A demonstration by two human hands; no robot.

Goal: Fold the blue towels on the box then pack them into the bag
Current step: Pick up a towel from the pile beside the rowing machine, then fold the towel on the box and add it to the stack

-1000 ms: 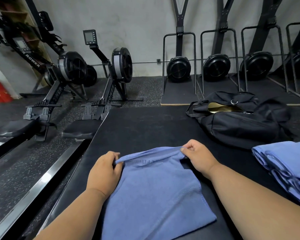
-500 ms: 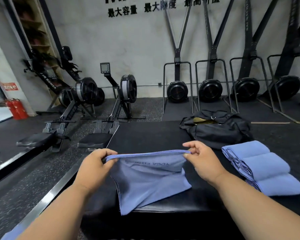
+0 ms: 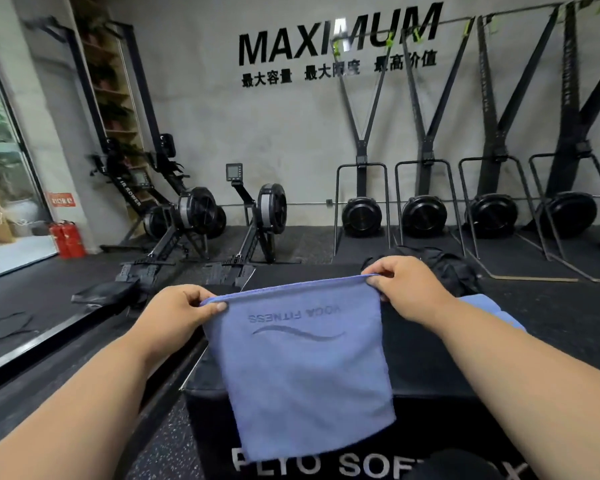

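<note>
In the middle of the frame, the left hand (image 3: 182,311) and the right hand (image 3: 404,289) each pinch one top corner of the blue towel (image 3: 305,368). It hangs straight down from them, top edge level, over the front of the box (image 3: 426,358); the bag (image 3: 444,266) lies behind the right hand.

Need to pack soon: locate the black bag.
Head view, right of centre: the black bag sits on the box, behind the right hand.
</note>
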